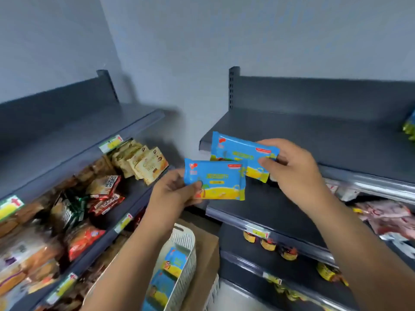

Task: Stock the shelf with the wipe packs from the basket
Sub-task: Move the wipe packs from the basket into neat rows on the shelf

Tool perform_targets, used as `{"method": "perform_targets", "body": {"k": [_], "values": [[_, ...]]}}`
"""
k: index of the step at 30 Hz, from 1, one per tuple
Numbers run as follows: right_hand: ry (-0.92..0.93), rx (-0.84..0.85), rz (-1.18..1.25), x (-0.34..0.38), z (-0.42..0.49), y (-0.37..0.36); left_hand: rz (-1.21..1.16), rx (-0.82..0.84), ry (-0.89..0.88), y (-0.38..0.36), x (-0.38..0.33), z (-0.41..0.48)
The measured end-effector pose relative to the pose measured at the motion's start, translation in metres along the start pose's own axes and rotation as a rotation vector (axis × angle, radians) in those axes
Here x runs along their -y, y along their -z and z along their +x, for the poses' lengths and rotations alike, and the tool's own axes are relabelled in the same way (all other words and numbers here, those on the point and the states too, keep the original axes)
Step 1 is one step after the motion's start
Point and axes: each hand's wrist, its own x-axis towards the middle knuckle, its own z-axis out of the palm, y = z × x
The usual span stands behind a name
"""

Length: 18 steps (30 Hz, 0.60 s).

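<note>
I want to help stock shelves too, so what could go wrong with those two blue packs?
1. The left hand pinches the front wipe pack only by a corner, so it might slip and drop.
2. The right hand holds the rear wipe pack by one end. If it is set too near the front edge of the shelf, it could slide off.

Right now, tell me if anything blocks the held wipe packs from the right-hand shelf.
Nothing visible does. The left hand holds the left pack, the right hand the right pack, before the shelf, bare there; other packs sit only at its far right.
</note>
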Motion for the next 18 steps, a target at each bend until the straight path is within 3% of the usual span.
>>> {"method": "perform_targets", "body": {"k": [10,18], "values": [[0.02,-0.386,-0.107,0.0,-0.071,0.196,0.013,0.393,-0.051,-0.211,-0.018,-0.007],[-0.026,-0.744,-0.222,-0.015,-0.171,0.369,-0.023,0.668,-0.024,-0.417,-0.005,-0.071]]}}
